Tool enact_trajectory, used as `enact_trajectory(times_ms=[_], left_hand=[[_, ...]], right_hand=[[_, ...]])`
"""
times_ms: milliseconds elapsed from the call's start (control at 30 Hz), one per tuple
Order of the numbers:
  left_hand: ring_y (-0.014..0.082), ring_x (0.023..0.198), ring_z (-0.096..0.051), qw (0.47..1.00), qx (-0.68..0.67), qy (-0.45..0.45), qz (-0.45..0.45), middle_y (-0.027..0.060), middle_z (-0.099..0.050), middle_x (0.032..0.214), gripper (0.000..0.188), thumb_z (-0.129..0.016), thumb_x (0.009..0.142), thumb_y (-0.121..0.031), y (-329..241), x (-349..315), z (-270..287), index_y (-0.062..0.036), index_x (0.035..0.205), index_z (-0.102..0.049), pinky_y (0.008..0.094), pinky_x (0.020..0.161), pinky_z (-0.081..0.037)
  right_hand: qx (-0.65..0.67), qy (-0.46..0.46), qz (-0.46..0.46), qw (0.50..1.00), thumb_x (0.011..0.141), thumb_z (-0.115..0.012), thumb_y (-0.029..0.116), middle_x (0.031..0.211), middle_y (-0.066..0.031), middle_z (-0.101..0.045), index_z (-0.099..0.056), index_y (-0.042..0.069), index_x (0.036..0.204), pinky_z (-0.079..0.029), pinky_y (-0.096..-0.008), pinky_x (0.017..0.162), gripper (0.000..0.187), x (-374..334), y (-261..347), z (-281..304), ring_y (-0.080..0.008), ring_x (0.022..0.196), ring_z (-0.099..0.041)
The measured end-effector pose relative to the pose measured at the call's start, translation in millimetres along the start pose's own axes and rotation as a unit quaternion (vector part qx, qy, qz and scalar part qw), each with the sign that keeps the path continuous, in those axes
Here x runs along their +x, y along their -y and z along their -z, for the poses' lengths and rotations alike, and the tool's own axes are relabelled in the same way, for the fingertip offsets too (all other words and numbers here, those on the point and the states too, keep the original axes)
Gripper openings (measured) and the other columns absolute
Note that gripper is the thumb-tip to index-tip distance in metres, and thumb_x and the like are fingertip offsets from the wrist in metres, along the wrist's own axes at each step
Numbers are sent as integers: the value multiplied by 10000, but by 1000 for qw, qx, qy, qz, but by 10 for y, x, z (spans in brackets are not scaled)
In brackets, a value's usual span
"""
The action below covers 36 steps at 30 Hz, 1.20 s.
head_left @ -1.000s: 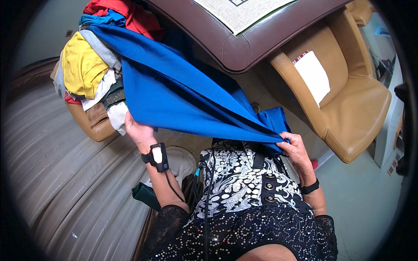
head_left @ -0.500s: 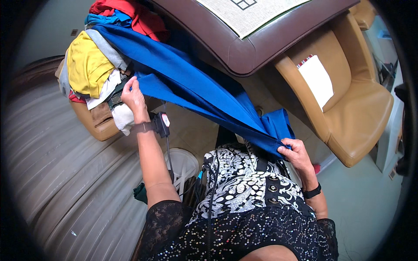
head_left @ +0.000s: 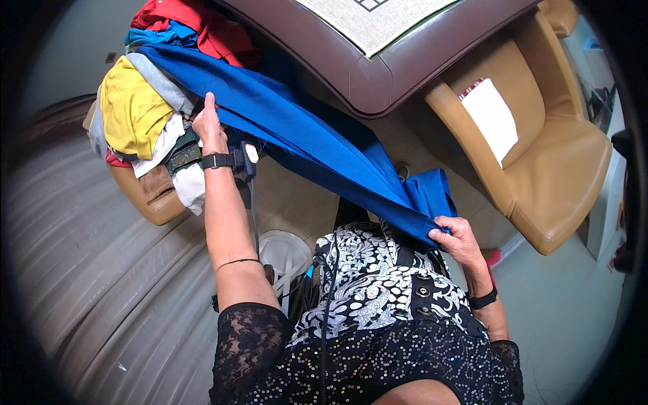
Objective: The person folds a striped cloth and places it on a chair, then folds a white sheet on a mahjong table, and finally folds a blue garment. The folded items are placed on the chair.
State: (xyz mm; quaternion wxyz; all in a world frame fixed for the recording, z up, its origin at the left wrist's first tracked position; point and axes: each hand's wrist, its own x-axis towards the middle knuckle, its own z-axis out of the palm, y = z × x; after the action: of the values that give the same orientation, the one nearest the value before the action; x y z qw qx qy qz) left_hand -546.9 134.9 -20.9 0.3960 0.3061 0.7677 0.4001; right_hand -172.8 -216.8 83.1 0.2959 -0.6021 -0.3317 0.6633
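Observation:
A long piece of blue cloth point(head_left: 307, 145) stretches from the heap at the upper left down to my right. At its lower right end my right hand point(head_left: 459, 239) pinches a corner between thumb and fingers. My left hand point(head_left: 212, 128) holds the near edge close to the heap, its thumb lying along the top and its fingers hidden by the cloth. A short flap point(head_left: 432, 192) of blue folds up beside my right hand. The far end of the cloth rests on the heap, against a red garment point(head_left: 202, 27).
A tan chair at the left bears the heap, with a yellow garment point(head_left: 131, 108) and a white one point(head_left: 189, 189). The dark table point(head_left: 371, 88) juts in ahead. Another tan chair point(head_left: 557, 169) at the right has a white sheet point(head_left: 489, 121) on it. A white stool point(head_left: 283, 253) stands below.
My left hand has moved up along the cloth's near edge, and the flap that it pinched has dropped flatter. My right hand has stayed at its corner.

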Motion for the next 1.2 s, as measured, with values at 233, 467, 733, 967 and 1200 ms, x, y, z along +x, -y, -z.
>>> enact_trajectory(times_ms=[233,467,733,967,1200], left_hand=[[182,638,-579,999,0,45,19,98,-616,836,395,-677,778,-284,-43,95,-128,69,937,-599,304,510,-464],[157,442,-507,965,241,23,-101,61,-568,619,449,-522,852,-386,-230,26,136,48,824,-635,279,404,-416],[121,483,-506,975,-42,40,-214,28,-576,674,294,-542,877,-300,-935,-416,580,-13,860,-608,248,415,-413],[249,970,-547,949,-175,88,-246,150,-559,1094,426,-500,868,-292,-1352,-1459,842,45,1128,-507,370,847,-438],[252,943,-556,919,-346,86,167,120,-554,1087,304,-526,853,-154,513,-1358,365,-4,1114,-484,401,833,-475]], right_hand=[[-13,0,8,1000,820,-606,136,591,-12,-425,-535,-17,734,-331,-253,508,189,-35,-98,6,-71,564,-394],[-36,-42,49,997,811,-602,108,610,-24,-450,-547,-22,761,-346,-250,522,149,-46,-163,63,-75,577,-412],[-83,-118,149,978,740,-582,12,640,-57,-519,-556,-35,777,-378,-253,537,65,-115,36,345,-138,570,-491],[-124,-234,268,926,733,-562,44,608,-35,-503,-593,-15,755,-318,-246,497,70,-761,382,755,-128,539,-439],[-165,-286,192,924,726,-579,29,574,-14,-455,-582,-9,721,-291,-239,497,39,-957,171,763,-105,533,-419]])
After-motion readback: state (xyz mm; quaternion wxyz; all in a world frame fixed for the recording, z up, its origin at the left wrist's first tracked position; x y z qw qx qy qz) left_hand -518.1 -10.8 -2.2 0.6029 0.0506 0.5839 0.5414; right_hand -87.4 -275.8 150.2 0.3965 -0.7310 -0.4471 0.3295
